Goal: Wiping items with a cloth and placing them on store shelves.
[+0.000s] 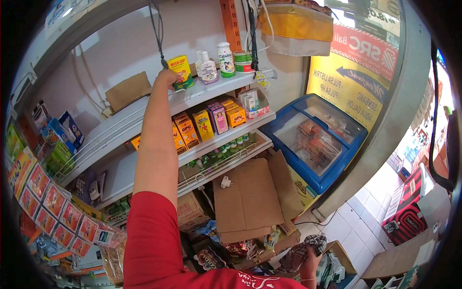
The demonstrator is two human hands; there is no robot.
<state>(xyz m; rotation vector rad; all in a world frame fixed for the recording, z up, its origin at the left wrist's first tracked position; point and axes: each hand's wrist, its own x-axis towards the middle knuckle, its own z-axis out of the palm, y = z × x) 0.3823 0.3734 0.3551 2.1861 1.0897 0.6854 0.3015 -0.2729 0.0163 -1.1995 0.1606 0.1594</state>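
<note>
My left hand reaches up to the top shelf and grips the left side of a yellow-and-green Mixagrip box. Some of its fingers are hidden by the wrist and the box. Right beside that box stand small white bottles with purple labels, a taller white Caladine bottle and a stack of round green and red tins. Low at the bottom right, my right hand holds a bunched checked cloth.
Below are GPU boxes and small green-capped bottles. A folded cardboard piece lies on the top shelf. An open carton with a white plug stands before a blue glass-lidded freezer. Orange sachet strips hang left.
</note>
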